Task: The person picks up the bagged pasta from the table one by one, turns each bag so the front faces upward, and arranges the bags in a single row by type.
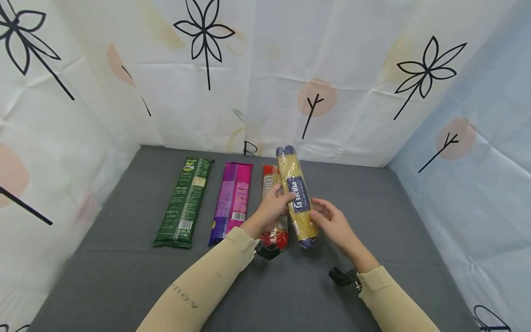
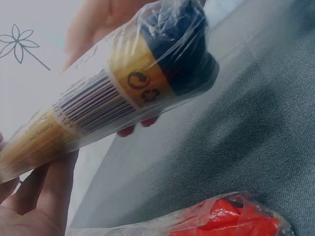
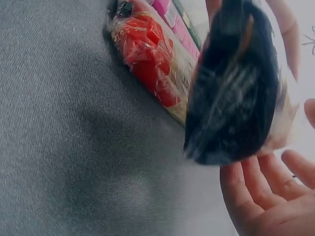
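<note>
A pack of spaghetti (image 1: 304, 226) in clear wrap, with blue ends and a blue "la stella" label, is held up at a slant above the table. My left hand (image 1: 270, 208) grips it around the middle, thumb on the label. At its lower right side my right hand (image 1: 337, 228) holds it, thumb on the front and fingers behind. The left wrist view shows the barcode (image 2: 96, 101) on its back and the other hand's fingertips below its edge. In the right wrist view the blue end (image 3: 231, 93) looms close, with fingers (image 3: 258, 182) under it.
A red-ended pasta pack (image 1: 277, 239) lies partly hidden beneath my left hand and the held pack. Further left lie a pink and purple pack (image 1: 232, 198) and a green pack (image 1: 182, 203) on the grey table (image 1: 124, 221). Patterned white curtains (image 1: 274, 60) enclose the table.
</note>
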`<state>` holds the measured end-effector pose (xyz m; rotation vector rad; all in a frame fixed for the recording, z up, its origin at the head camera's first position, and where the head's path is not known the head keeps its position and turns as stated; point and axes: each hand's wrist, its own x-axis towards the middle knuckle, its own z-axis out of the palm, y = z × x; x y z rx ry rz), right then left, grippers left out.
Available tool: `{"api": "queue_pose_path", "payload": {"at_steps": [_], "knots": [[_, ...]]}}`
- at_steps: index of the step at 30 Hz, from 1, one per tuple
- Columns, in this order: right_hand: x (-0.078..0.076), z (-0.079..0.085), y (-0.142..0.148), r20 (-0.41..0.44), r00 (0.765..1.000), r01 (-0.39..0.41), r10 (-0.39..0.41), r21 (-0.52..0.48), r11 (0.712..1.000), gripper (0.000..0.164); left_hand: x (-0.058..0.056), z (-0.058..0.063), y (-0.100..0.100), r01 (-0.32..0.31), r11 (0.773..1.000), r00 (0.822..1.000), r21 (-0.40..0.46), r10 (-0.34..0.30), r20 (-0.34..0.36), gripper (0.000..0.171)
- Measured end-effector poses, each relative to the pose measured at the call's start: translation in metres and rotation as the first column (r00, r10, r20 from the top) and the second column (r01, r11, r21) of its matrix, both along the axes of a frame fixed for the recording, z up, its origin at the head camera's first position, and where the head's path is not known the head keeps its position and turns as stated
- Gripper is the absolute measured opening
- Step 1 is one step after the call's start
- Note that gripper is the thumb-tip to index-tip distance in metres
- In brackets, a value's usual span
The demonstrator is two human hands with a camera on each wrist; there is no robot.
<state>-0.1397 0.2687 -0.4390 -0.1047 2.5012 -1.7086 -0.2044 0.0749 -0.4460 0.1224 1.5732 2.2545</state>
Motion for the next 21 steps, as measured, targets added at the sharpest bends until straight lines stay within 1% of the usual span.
{"api": "queue_pose_path", "payload": {"at_steps": [3, 6, 8, 11, 14, 18, 21], "knots": [[-0.0017, -0.0009, 0.0017, 0.103, 0.995, 0.003, 0.004, -0.067, 0.998, 0.055, 0.0002, 0.0003, -0.0008, 0.023, 0.999, 1.000, -0.030, -0.023, -0.002, 0.043], [-0.0020, -0.0004, 0.0019, 0.162, 0.986, -0.017, 0.037, -0.127, 0.992, 0.057, 0.0001, 0.0006, -0.0018, 0.054, 0.997, 0.999, -0.057, -0.054, -0.001, 0.039], [-0.0017, -0.0002, 0.0021, 0.180, 0.982, -0.035, 0.064, -0.161, 0.986, 0.058, 0.0000, 0.0005, -0.0017, 0.079, 0.995, 0.997, -0.057, -0.079, 0.008, 0.039], [-0.0012, -0.0005, 0.0025, 0.187, 0.976, -0.069, 0.110, -0.214, 0.974, 0.057, 0.0006, 0.0009, -0.0009, 0.115, 0.992, 0.993, -0.051, -0.115, 0.000, 0.038], [-0.0009, -0.0017, 0.0030, 0.196, 0.972, -0.078, 0.131, -0.257, 0.963, 0.054, 0.0014, 0.0005, 0.0006, 0.142, 0.988, 0.990, -0.054, -0.143, -0.008, 0.038], [0.0001, -0.0026, 0.0039, 0.220, 0.966, -0.067, 0.132, -0.281, 0.957, 0.052, 0.0024, -0.0032, 0.0028, 0.162, 0.984, 0.987, -0.074, -0.163, -0.001, 0.038], [0.0014, -0.0016, 0.0039, 0.242, 0.964, -0.041, 0.113, -0.283, 0.958, 0.050, 0.0028, -0.0064, 0.0048, 0.164, 0.982, 0.986, -0.091, -0.167, -0.025, 0.039]]}}
